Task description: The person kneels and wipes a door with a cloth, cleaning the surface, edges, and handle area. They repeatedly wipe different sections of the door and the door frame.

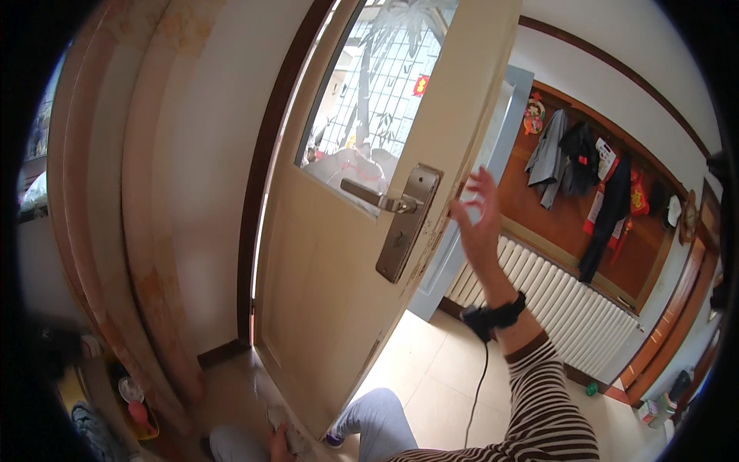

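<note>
A cream door (pixel 312 254) with a glass pane (pixel 369 110) stands ajar before me. Its metal lever handle (pixel 375 197) sits on a long metal plate (pixel 410 225). My right hand (pixel 478 222) is raised beside the door's worn edge, fingers apart and curved, holding nothing; whether a fingertip touches the edge, I cannot tell. A black strap with a device (pixel 491 316) and a cable is round that wrist. Low down, my left hand (pixel 280 443) is closed around a pale cloth-like item (pixel 280 424) near the door's bottom, partly cut off by the picture's rim.
Curtains (pixel 156 202) hang at the left, above a yellow container (pixel 144 430) with small items. Beyond the door are a light blue door (pixel 439 289), a white radiator (pixel 554 300) and clothes (pixel 606 213) on a wooden wall panel. A green ball (pixel 592 389) lies on the floor.
</note>
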The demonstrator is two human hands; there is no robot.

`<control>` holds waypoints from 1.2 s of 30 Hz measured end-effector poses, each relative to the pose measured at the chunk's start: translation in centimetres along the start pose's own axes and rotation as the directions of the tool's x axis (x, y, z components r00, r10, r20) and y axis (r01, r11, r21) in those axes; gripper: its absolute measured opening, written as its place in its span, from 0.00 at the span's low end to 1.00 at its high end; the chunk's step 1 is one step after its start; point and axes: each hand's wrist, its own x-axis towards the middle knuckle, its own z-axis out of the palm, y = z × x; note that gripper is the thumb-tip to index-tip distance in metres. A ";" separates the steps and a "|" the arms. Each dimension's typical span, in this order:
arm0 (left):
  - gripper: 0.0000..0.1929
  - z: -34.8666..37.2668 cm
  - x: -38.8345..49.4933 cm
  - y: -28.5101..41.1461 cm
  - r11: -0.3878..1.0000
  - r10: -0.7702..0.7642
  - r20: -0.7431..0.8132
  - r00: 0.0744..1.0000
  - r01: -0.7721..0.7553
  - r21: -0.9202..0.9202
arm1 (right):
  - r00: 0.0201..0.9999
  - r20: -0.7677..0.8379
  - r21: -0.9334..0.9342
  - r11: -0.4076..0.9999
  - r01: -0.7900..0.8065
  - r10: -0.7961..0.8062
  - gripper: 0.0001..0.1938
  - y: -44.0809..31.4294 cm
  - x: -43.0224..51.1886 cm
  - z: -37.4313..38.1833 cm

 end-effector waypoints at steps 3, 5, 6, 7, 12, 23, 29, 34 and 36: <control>0.29 0.0 -0.5 -0.2 0.998 0.019 0.119 0.993 -0.026 0.058 | 0.988 -0.153 0.027 1.000 -0.012 0.016 0.36 -0.3 8.2 -0.7; 0.34 0.0 -0.5 -0.5 0.994 0.019 0.185 0.983 -0.038 0.098 | 0.970 -0.243 0.027 1.000 0.015 -0.008 0.36 -0.3 13.1 -0.5; 0.37 -0.1 -0.4 -0.7 0.992 0.017 0.216 0.976 -0.044 0.118 | 0.970 -0.243 -0.009 1.000 0.000 -0.002 0.36 -0.1 14.8 -0.4; 0.37 -0.1 -0.3 -0.7 0.995 0.010 0.240 0.971 -0.034 0.096 | 0.972 -0.235 -0.042 0.999 0.003 -0.012 0.36 0.1 15.9 0.0; 0.36 -0.4 -1.2 -0.8 0.994 0.024 0.194 0.981 -0.044 0.099 | 0.970 -0.240 -0.108 0.994 0.021 -0.047 0.33 1.4 16.7 0.7; 0.22 -1.2 1.4 -1.3 0.986 0.057 0.147 0.987 -0.032 -0.165 | 0.993 -0.101 0.325 0.941 0.096 -0.067 0.35 1.8 12.4 0.9; 0.22 -1.2 2.3 -2.0 0.975 0.086 0.143 0.986 -0.054 -0.215 | 0.996 -0.051 0.379 0.921 0.089 -0.075 0.38 0.6 9.9 1.0; 0.22 -1.6 2.7 -2.5 0.969 0.153 0.113 0.982 -0.127 -0.210 | 0.994 -0.051 0.334 0.936 0.112 -0.101 0.39 0.2 6.4 1.8; 0.21 -1.7 2.8 -2.5 0.965 0.157 0.123 0.980 -0.126 -0.228 | 0.988 -0.064 0.275 0.949 0.156 -0.143 0.39 0.3 5.1 2.2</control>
